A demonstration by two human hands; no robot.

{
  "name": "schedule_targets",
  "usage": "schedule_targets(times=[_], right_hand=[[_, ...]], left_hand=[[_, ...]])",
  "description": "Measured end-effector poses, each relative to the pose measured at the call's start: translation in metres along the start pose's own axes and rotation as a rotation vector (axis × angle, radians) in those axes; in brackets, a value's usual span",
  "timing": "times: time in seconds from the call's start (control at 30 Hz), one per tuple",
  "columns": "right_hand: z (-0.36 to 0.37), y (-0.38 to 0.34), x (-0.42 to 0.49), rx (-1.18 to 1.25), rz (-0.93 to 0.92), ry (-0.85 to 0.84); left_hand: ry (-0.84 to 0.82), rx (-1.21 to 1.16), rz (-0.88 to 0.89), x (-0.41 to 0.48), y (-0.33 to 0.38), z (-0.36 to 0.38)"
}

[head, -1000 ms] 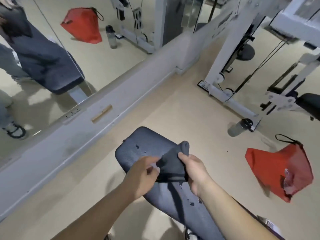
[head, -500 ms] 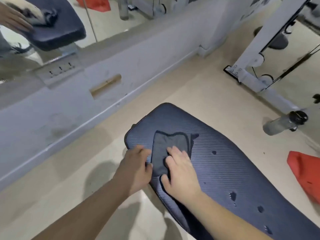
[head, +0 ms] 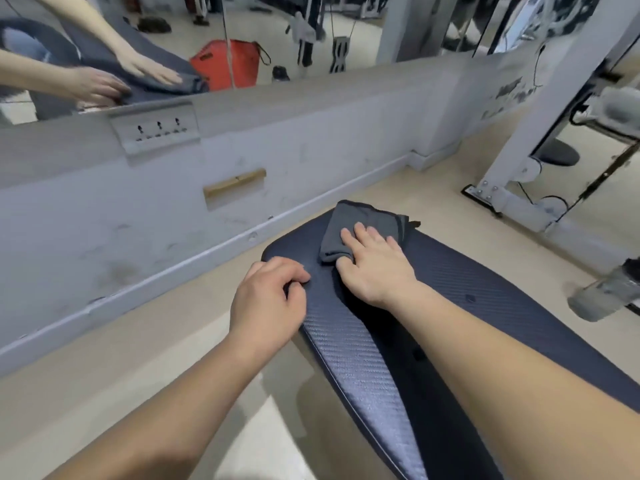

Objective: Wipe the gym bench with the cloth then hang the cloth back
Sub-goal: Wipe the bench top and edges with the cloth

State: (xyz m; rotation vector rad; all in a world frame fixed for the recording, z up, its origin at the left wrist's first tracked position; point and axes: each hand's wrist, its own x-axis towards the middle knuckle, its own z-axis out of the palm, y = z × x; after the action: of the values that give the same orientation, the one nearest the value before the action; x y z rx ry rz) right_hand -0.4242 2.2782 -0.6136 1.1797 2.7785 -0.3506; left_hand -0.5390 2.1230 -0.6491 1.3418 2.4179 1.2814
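A dark blue padded gym bench (head: 360, 348) runs from the middle of the view to the lower right. A folded grey cloth (head: 360, 226) lies on its far end. My right hand (head: 374, 265) presses flat on the near part of the cloth, fingers spread. My left hand (head: 270, 303) rests on the bench's left edge with fingers curled over it, apart from the cloth.
A low grey wall (head: 173, 209) with a mirror above runs along the left. A white cable machine frame (head: 519, 150) stands at the right. A grey bottle (head: 606, 296) lies on the beige floor to the right of the bench.
The cloth went from held up in both hands to flat on the bench. My right hand has pushed it toward the far end. My left hand let go and rests on the bench edge.
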Motion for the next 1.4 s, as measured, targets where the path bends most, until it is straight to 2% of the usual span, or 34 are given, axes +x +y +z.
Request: schedule_targets(times=[0.2, 0.4, 0.53, 0.63, 0.83, 0.97, 1.1, 1.23, 1.33, 1.4], right_hand=[[0.004, -0.014, -0.118, -0.003, -0.126, -0.086], [0.008, -0.002, -0.197, -0.1, -0.202, -0.156], [-0.003, 0.011, -0.184, -0.116, -0.224, -0.194], [-0.008, 0.014, -0.142, -0.139, -0.195, -0.194], [-0.01, 0.008, -0.014, -0.067, 0.014, -0.125], [-0.003, -0.008, 0.015, -0.052, 0.088, -0.056], [0.002, -0.01, -0.021, -0.08, -0.016, -0.062], [0.013, -0.013, -0.113, -0.085, -0.185, -0.091], [0.013, -0.009, -0.17, -0.107, -0.274, -0.169], [0.004, 0.001, -0.173, -0.142, -0.29, -0.24]], left_hand=[[-0.297, 0.225, -0.016, -0.03, 0.027, -0.021], [-0.354, 0.394, 0.035, -0.047, 0.036, -0.016], [-0.425, 0.328, 0.006, -0.046, 0.027, -0.02], [-0.417, 0.288, 0.019, -0.047, 0.025, -0.021], [-0.377, 0.251, 0.057, -0.041, 0.019, -0.025], [-0.393, 0.175, 0.059, -0.04, 0.01, -0.028], [-0.424, 0.118, 0.058, -0.037, -0.001, -0.028], [-0.454, 0.089, 0.063, -0.034, -0.005, -0.028], [-0.451, 0.073, 0.054, -0.035, -0.005, -0.027], [-0.45, 0.071, 0.055, -0.036, -0.005, -0.025]])
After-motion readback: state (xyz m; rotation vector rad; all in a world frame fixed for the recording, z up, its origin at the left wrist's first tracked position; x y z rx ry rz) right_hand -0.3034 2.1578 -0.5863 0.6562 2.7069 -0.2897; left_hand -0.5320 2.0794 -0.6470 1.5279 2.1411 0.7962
